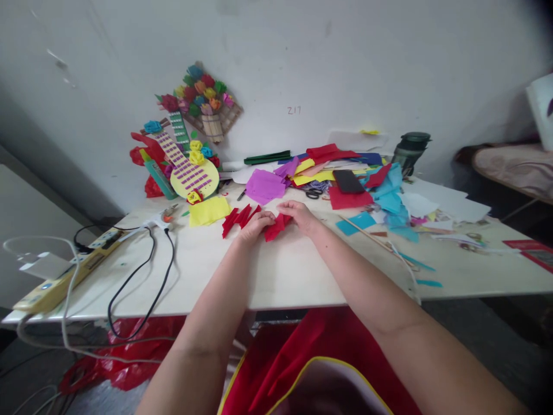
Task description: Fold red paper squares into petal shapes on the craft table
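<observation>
Between my two hands is a piece of red crepe paper point(275, 229), low over the white table. My left hand point(258, 225) is closed on its left edge, fingers bent. At the paper's upper right, my right hand point(299, 215) pinches it between thumb and fingers. Several folded red paper strips point(237, 217) lie just left of my left hand, zigzag in shape. Further left is a flat yellow paper sheet point(210, 211). Behind the hands rests a purple paper sheet point(265, 185), with black-handled scissors point(314, 193) to its right.
A glue gun point(162, 219) with a looping black cable and a power strip point(69, 271) sit at left. Paper-flower crafts point(194, 173) lean on the wall. A phone point(348, 181), blue paper scraps point(356, 223), a wooden stick point(375, 240) and a dark bottle point(410, 153) are right.
</observation>
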Motion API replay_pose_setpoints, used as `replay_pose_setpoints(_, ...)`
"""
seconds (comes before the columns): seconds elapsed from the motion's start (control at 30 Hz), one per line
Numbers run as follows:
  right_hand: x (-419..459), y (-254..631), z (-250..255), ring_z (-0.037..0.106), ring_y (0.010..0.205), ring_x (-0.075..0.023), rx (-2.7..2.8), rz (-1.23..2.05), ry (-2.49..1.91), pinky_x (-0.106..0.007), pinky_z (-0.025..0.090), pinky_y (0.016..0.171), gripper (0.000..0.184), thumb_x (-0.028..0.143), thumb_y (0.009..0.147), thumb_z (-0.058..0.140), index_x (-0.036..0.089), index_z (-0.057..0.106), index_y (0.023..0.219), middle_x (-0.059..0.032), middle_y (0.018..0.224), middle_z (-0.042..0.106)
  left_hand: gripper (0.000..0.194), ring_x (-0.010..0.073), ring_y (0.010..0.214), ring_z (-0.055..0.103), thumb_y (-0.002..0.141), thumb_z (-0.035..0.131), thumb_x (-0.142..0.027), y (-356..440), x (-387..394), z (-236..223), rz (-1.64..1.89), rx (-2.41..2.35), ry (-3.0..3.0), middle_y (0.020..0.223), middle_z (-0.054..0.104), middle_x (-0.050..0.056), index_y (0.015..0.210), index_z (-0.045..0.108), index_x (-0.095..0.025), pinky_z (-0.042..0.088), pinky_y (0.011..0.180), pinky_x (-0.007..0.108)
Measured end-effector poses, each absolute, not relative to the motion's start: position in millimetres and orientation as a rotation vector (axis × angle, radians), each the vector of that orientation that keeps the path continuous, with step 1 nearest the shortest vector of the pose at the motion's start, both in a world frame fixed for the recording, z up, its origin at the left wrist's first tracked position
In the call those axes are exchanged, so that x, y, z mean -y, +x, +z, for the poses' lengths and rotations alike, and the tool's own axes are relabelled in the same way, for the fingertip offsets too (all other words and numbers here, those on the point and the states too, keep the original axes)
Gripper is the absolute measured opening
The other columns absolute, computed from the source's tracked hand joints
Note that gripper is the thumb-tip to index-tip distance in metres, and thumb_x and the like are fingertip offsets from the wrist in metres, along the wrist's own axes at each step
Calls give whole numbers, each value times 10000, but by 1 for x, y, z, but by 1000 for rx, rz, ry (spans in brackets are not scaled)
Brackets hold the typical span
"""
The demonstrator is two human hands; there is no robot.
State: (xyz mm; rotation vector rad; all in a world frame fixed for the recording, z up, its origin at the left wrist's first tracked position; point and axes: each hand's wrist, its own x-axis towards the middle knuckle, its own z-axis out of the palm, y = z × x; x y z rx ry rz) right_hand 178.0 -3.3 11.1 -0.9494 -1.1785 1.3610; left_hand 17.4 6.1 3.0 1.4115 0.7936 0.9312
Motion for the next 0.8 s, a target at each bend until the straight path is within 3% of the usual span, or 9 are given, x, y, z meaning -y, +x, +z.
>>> replay_pose_setpoints(0.13, 5, 176, 12, 521, 418, -88, 1213, 1297, -1033, -192, 416, 412, 84, 136, 668, 658, 140, 574, 673, 32, 484, 583, 165, 176, 544, 593, 642, 624, -288, 18, 1, 8, 872, -778, 1357, 597, 633, 44, 708, 567, -148, 446, 541, 297)
replay_pose_setpoints(0.23, 6, 175, 16, 515, 399, -86, 1147, 1249, -1067, -195, 433, 416, 95, 114, 702, 638, 141, 561, 655, 35, 465, 573, 273, 158, 518, 590, 658, 691, -365, 17, 1, 8, 878, -813, 1380, 609, 649, 63, 755, 576, -138, 438, 520, 275)
replay_pose_setpoints(0.33, 5, 177, 17, 523, 387, -92, 1101, 1260, -1050, -203, 452, 411, 119, 196, 769, 619, 138, 568, 677, 21, 471, 581, 320, 97, 438, 513, 658, 717, -417, 14, -3, 5, 890, -828, 1432, 569, 623, 40, 740, 593, -134, 370, 456, 227)
replay_pose_setpoints(0.47, 3, 182, 16, 531, 384, -109, 1069, 1286, -1075, -220, 449, 370, 239, 328, 834, 561, 125, 588, 710, -3, 487, 591, 334, 76, 402, 455, 650, 725, -440, 12, -8, 2, 885, -852, 1473, 496, 565, 6, 741, 625, -135, 316, 418, 217)
replay_pose_setpoints(0.8, 4, 190, 14, 508, 364, -86, 1353, 1340, -1089, -192, 440, 363, 209, 278, 682, 730, 121, 593, 667, 10, 481, 589, 348, 77, 380, 427, 668, 698, -473, 10, -10, -1, 879, -916, 1494, 468, 544, 6, 715, 605, -142, 303, 400, 218)
